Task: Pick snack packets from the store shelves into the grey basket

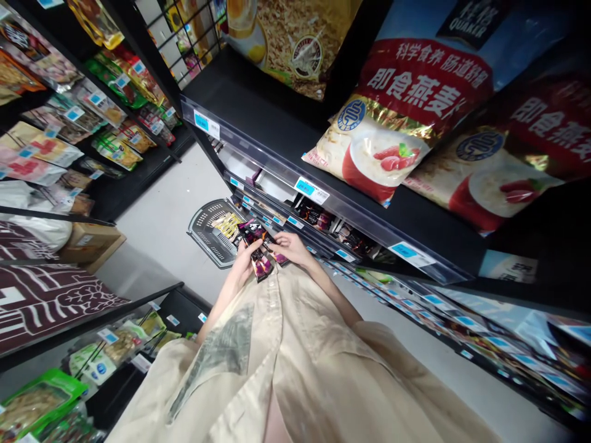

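Observation:
Dark purple-and-black snack packets [262,266] are held in front of my shirt, between both hands. My left hand [244,261] is closed on their left side, thumb lying over the front. From the right, my right hand [290,247] grips the packets with its fingers bent around their edge. How many packets there are I cannot tell. Just beyond them a grey plastic shopping basket [203,221] stands on the floor, with a yellowish packaged item [227,226] inside.
At the right, a black shelf [258,101] bears large oatmeal bags [397,123], its edge lined with price tags [312,190]. Lower shelves hold more dark packets [311,214]. On the left are racks of bagged snacks [115,151] and a cardboard box [87,243]. Pale floor [159,197] runs between.

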Demonstrator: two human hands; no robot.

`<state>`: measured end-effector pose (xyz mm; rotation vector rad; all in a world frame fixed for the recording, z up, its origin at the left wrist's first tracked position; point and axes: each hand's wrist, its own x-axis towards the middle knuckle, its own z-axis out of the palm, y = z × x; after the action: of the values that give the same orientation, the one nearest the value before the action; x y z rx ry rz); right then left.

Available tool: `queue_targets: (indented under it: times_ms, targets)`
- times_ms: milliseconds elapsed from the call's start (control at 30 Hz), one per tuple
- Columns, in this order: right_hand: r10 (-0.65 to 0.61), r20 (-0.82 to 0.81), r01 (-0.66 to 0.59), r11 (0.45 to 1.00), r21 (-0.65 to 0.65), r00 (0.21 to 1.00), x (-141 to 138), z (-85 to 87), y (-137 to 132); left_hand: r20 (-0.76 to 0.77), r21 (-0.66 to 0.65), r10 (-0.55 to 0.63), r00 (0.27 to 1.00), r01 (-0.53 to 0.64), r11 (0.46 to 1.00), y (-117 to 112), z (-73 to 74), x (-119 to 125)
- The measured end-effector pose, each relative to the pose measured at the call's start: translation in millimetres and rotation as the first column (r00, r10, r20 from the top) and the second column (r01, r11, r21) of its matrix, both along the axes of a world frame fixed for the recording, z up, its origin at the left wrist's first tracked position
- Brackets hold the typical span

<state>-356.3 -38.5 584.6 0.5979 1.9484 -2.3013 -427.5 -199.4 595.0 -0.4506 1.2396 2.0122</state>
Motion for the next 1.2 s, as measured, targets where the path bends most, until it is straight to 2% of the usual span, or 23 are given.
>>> queue_targets:
  times_ms: [133,233,367,433,533,633,700,800,967,1033,1100,1200]
  targets:
    - [-0.031,-0.012,0.030,0.996,-0.087,0.999,-2,3.9,-2,-0.005,0.034,0.007,1.000,-0.007,0.999,1,0.3,1]
    - [-0.016,0.065,0.034,0.956,-0.291,0.998,-2,5.2,0,-0.011,0.066,-0.010,1.000,0.010,0.998,0,1.3,1]
    - [0.144,0.164,-0.017,0.800,-0.600,0.976,0,8.8,7,-0.036,0.089,-0.043,0.998,0.046,0.995,0,5.8,0]
    - [0.208,0.165,-0.035,0.717,-0.696,0.964,1,10.8,11,-0.027,0.079,-0.043,0.999,0.045,0.996,1,8.3,-1]
    - [0.213,0.152,-0.001,0.583,-0.812,0.965,1,12.3,17,-0.004,0.072,-0.029,1.000,0.029,0.997,2,10.2,-2]
    - [0.198,0.166,0.046,0.502,-0.864,0.966,0,12.3,20,0.013,0.069,-0.031,0.999,0.030,0.997,2,9.5,-3]
    - [0.200,0.177,0.062,0.478,-0.876,0.964,0,11.7,21,0.019,0.072,-0.035,0.999,0.034,0.997,2,8.4,-4]
    - [0.199,0.192,0.070,0.496,-0.866,0.961,0,10.8,21,0.019,0.074,-0.039,0.999,0.038,0.997,2,6.5,-5]
    - [0.170,0.208,0.075,0.573,-0.816,0.963,-1,8.7,18,0.019,0.067,-0.049,0.999,0.048,0.997,2,3.5,-6]
    - [0.114,0.212,0.095,0.631,-0.770,0.971,0,6.2,18,0.017,0.070,-0.051,0.999,0.050,0.996,2,3.0,-6]
    - [0.017,0.223,0.143,0.717,-0.682,0.975,3,1.1,20,0.015,0.076,-0.047,0.999,0.045,0.996,1,3.3,-6]
    - [-0.184,0.230,0.274,0.841,-0.466,0.956,12,-12.0,33,0.020,0.091,-0.025,0.999,0.023,0.996,1,5.4,-6]
